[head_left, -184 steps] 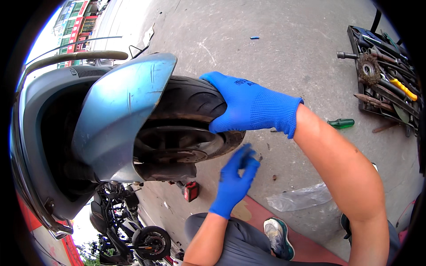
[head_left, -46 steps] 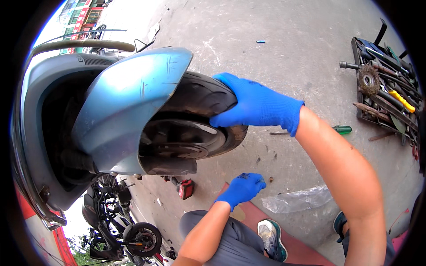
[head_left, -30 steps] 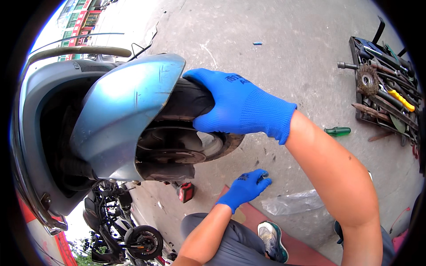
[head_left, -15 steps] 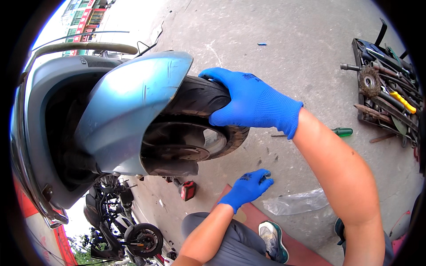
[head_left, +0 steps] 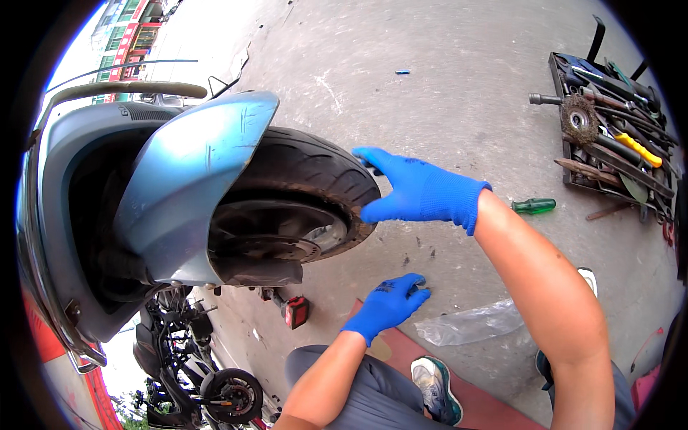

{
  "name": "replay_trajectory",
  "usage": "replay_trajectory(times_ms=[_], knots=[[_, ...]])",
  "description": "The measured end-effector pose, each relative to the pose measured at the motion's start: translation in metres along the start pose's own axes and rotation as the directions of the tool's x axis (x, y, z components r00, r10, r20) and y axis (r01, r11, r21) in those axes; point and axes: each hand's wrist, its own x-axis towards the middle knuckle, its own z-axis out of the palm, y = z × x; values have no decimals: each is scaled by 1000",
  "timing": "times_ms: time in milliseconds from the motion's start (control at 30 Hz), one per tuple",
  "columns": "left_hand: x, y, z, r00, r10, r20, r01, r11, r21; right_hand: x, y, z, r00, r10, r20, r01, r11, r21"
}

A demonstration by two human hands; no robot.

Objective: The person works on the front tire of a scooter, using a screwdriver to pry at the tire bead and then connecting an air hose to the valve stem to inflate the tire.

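While the right hand (head_left: pixel 416 189) stands wide at the tyre (head_left: pixel 315 161), contact unclear, the left hand (head_left: pixel 387 304) is half-curled, contents indeterminable. Tyre protrudes from under the fender (head_left: pixel 190 190); long axis runs left to right, dipping slightly at the right end.

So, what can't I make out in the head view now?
All in the head view:
Tire: upper-left part hidden by the blue fender.
Right hand: its thumb overlaps the tire; contact can't be told.
Screwdriver: shaft hidden behind the right forearm.
Left hand: its back hides the palm; whether it holds anything is unclear.
Tools: piled, so lower ones are covered.
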Motion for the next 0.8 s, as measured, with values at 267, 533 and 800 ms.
replay_trajectory(times_ms=[267,533,800], knots=[[-7,-5,-1,998,48,-48,-47,999,28,10,-63,-9,935,-287,-210,301,953,38],[-16,-11,-5,997,54,-47,-54,998,13,34,-64,11,941,-253,-224,266,964,27],[-76,18,-26,948,194,-251,-202,979,-5,38,-38,-1,973,-96,-210,183,874,449]])
